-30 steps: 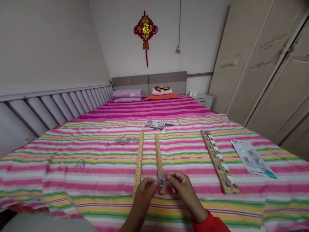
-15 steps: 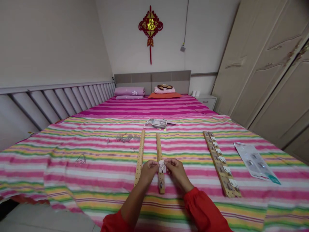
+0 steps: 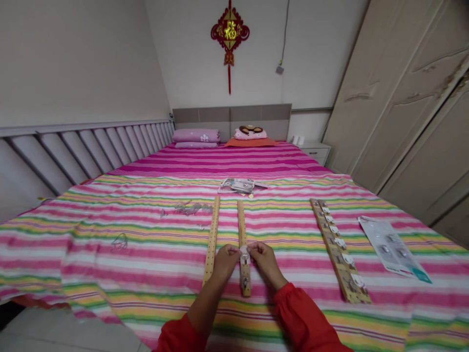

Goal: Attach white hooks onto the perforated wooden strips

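Observation:
Two narrow wooden perforated strips lie side by side on the striped bedspread (image 3: 110, 264): the left strip (image 3: 212, 234) and the right strip (image 3: 242, 230). My left hand (image 3: 224, 261) and my right hand (image 3: 264, 260) meet over the right strip, both pinching a small clear adhesive hook (image 3: 245, 253) pressed onto it. Another small hook (image 3: 245, 281) sits lower on the same strip. Both sleeves are red.
A third wooden strip (image 3: 339, 249) carrying several hooks lies to the right, with a plastic hook package (image 3: 394, 249) beyond it. Torn packaging (image 3: 240, 186) lies ahead, clear film scraps (image 3: 190, 209) at left. Wardrobe (image 3: 410, 107) stands right, radiator-like rail (image 3: 91, 151) left.
Both hands moved forward up the right strip, from its near end to about a third along, bringing the clear hook down onto it. A hook now sits at the near end.

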A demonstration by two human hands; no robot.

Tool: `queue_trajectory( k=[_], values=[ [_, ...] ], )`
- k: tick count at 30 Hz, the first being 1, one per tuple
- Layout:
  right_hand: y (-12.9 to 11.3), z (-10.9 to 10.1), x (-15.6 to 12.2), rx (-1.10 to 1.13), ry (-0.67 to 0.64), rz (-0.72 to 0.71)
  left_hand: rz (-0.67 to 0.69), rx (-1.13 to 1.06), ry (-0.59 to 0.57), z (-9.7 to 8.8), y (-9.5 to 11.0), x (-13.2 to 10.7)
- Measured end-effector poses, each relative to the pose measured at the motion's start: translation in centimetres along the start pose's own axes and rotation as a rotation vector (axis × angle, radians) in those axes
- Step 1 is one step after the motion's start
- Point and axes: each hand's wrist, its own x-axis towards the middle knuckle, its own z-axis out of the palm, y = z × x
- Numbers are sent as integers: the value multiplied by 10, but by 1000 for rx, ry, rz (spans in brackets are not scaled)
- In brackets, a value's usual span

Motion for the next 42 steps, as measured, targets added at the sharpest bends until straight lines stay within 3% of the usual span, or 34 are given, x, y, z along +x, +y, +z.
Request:
queue_trajectory(
  k=[19, 29, 33, 38, 42],
  values=[
    [16, -2, 6, -153, 49, -59, 44, 137, 36, 2, -9, 1],
    [25, -1, 12, -182, 122, -33, 33, 102, 88, 6, -18, 5],
    [26, 0, 16, -221, 147, 3, -4, 124, 31, 4, -14, 11],
    [22, 2, 20, -291, 153, 55, -117, 302, -62, 1, 2, 19],
    [18, 2, 22, -360, 159, 68, -132, 402, -104, 0, 11, 23]
  ],
)
